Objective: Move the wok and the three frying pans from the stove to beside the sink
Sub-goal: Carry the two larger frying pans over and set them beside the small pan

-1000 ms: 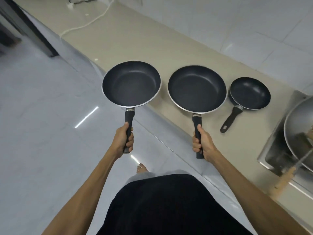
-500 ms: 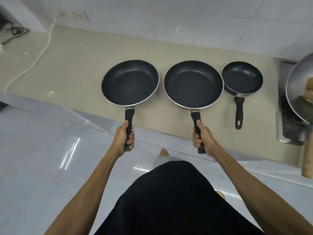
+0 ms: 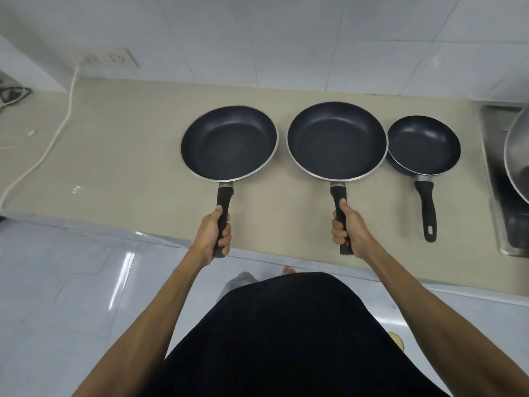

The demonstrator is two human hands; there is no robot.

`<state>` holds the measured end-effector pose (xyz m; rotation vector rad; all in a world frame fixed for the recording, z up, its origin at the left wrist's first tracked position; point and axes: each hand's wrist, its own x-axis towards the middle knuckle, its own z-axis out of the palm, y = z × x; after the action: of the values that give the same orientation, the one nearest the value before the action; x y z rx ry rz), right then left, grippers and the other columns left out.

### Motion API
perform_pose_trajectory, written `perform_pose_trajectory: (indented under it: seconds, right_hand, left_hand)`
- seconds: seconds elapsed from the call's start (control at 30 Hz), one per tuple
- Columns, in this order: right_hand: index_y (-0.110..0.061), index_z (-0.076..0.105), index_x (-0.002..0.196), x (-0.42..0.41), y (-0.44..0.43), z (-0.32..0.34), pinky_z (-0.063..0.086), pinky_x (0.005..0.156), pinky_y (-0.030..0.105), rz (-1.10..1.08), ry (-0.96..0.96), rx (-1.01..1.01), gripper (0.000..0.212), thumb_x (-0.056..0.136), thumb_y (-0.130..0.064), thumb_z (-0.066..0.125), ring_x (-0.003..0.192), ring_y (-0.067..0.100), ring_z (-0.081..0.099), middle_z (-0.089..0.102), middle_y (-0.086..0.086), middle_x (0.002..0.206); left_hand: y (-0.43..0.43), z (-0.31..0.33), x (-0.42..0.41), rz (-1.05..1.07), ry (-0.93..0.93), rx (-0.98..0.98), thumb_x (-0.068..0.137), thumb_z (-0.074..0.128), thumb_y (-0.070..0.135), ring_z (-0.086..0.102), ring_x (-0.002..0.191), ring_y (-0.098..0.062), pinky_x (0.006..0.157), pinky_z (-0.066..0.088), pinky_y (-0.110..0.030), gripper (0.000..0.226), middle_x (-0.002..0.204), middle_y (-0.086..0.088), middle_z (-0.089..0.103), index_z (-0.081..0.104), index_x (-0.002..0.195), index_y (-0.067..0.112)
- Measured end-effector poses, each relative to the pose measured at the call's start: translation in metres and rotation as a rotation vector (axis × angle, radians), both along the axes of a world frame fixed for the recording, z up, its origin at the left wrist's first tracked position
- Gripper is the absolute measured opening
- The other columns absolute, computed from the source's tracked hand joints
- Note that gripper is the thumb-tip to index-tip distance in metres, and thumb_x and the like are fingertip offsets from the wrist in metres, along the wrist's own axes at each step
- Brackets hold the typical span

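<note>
Three dark frying pans are lined up over the beige counter (image 3: 120, 167). My left hand (image 3: 213, 234) grips the black handle of the left frying pan (image 3: 229, 143). My right hand (image 3: 347, 233) grips the handle of the largest, middle frying pan (image 3: 337, 140). Whether these two pans rest on the counter or hover just above it is unclear. The small frying pan (image 3: 423, 144) lies on the counter to the right, its rim tucked under the middle pan's edge, untouched. The grey metal wok (image 3: 516, 156) shows partly at the right edge, in the sink (image 3: 492, 173).
A white cable (image 3: 58, 130) runs from a wall socket (image 3: 110, 57) across the counter's left part. The tiled wall stands behind the counter. The glossy tiled floor lies below, with my dark clothing and feet close to the counter's front edge.
The view has swung to face the counter squarely. Both held pans have moved in over the counter, the left one from above the floor. The small pan has not moved.
</note>
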<state>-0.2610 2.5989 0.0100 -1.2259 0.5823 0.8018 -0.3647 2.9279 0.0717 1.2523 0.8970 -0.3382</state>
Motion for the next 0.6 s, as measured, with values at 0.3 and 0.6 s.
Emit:
perform_pose_trajectory:
  seconds: [0.3, 0.6]
  right_hand:
    - [-0.020, 0.043, 0.068, 0.023, 0.024, -0.004, 0.024, 0.031, 0.021, -0.029, 0.003, -0.003, 0.047, 0.097, -0.057, 0.044, 0.035, 0.010, 0.022, 0.032, -0.005, 0.049]
    - [-0.021, 0.043, 0.063, 0.041, 0.039, 0.000, 0.023, 0.032, 0.021, -0.024, 0.009, 0.010, 0.050, 0.099, -0.055, 0.043, 0.036, 0.010, 0.022, 0.032, -0.004, 0.050]
  left_hand:
    - [0.026, -0.006, 0.034, -0.022, -0.001, -0.021, 0.104, 0.035, 0.048, 0.029, 0.032, -0.011, 0.031, 0.030, -0.018, 0.042, 0.049, 0.003, 0.036, 0.048, 0.081, 0.016]
    - [0.044, -0.003, 0.060, -0.044, 0.038, -0.007, 0.103, 0.035, 0.050, 0.028, 0.032, -0.011, 0.033, 0.029, -0.018, 0.042, 0.050, 0.004, 0.036, 0.048, 0.081, 0.017]
